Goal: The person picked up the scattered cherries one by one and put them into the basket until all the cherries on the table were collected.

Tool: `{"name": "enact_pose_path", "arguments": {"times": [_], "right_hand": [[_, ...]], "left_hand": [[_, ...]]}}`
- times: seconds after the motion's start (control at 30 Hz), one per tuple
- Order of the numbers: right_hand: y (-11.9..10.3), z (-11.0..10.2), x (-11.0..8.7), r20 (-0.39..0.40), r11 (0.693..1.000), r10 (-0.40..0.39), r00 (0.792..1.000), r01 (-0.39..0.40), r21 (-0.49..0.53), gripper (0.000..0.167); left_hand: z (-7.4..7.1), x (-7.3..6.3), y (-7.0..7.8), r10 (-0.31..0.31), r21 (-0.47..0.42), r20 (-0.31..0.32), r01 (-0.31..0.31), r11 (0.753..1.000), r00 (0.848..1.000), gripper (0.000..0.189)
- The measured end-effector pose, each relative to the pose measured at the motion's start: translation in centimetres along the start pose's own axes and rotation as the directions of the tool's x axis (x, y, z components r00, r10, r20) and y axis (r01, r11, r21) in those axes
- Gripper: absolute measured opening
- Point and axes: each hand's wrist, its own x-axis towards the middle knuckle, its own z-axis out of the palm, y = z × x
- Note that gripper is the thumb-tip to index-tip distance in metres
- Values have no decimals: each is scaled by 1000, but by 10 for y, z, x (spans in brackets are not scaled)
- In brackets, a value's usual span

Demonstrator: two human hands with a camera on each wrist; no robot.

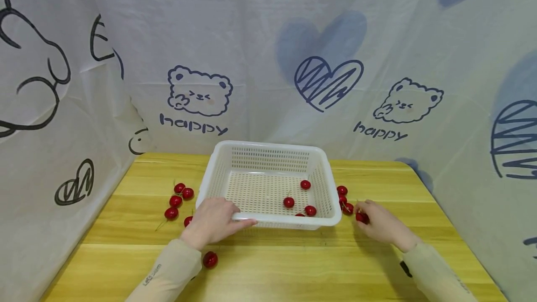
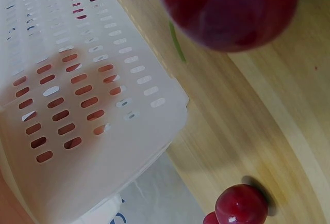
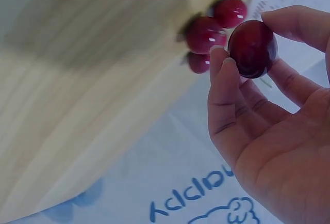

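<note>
A white plastic basket (image 1: 274,220) with slotted walls stands on the table, several red cherries (image 1: 288,202) lying in its right half. My left hand (image 1: 213,222) grips its front left corner, the thumb along the front rim; the fingers (image 2: 62,115) show through the wall slots in the left wrist view. To the basket's right, my right hand (image 1: 385,223) pinches one cherry (image 3: 252,48) between thumb and fingertips, near the tabletop. Three more cherries (image 1: 347,208) sit close together between that hand and the basket.
Several cherries with stems (image 1: 175,201) lie on the wooden table (image 1: 293,269) left of the basket. One cherry (image 1: 210,259) lies nearer, beside the left sleeve. A printed cloth (image 1: 260,59) hangs behind the table and along both sides.
</note>
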Motion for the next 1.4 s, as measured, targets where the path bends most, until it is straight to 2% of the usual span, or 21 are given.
{"name": "enact_pose_path", "arguments": {"times": [0.17, 0.47, 0.6, 0.83, 0.93, 1.17, 1.4], "right_hand": [[-16, -11, 4, -54, 1000, -18, 998, 18, -7, 16], [-45, -21, 10, -198, 999, 18, 980, -27, -42, 22], [-56, -24, 15, -254, 1000, -6, 967, 2, -17, 21], [-71, -26, 29, -359, 994, -98, 928, 105, -1, 20], [-77, -24, 34, -365, 990, -125, 923, 139, 12, 22], [-86, -14, 44, -350, 987, -134, 927, 157, 39, 24], [-94, -3, 54, -297, 986, -136, 945, 157, 51, 23]], "left_hand": [[0, 0, 0, 0, -1, 1, 0, 1000, 1000, 55], [0, 0, 0, -3, 7, -1, 3, 1000, 1000, 54], [-1, 0, 0, -4, 8, -3, 4, 1000, 1000, 53], [-2, 0, 0, -4, 14, 1, 4, 1000, 1000, 52], [-2, 0, -1, -5, 25, 3, 5, 1000, 1000, 53], [-2, 0, 0, 0, 8, 6, 0, 1000, 1000, 55], [-3, 1, 0, 1, -1, 5, -1, 1000, 1000, 54]]}}
